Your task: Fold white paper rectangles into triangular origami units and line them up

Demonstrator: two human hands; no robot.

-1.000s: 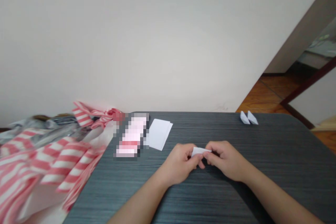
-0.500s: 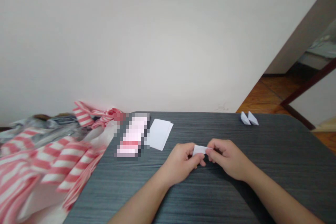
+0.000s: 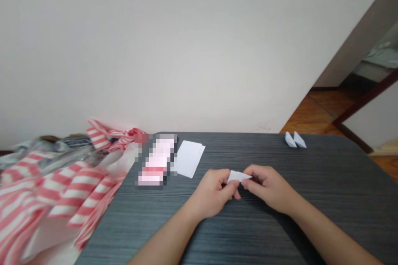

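Observation:
A small folded piece of white paper [image 3: 238,176], tapering to a point on its right, is held just above the dark table. My left hand [image 3: 214,192] is closed on its left end, thumb in front and fingers behind. My right hand [image 3: 269,186] pinches its right part between thumb and fingertips, and the pointed tip shows above the thumb. Fingers cover parts of both ends. Left of my hands lie a few flat white sheets of paper [image 3: 189,159], overlapping on the table.
Two folded white paper pieces [image 3: 295,140] stand at the table's [image 3: 248,236] far right edge. A blurred-out pink and white flat object [image 3: 157,159] lies left of the sheets. Red-and-white striped cloth [image 3: 68,190] is heaped beyond the left edge. A wall [image 3: 199,49] rises behind.
The folded paper has tilted slightly, and more of its pointed right end shows. My right thumb and fingers have shifted a little to the left along it.

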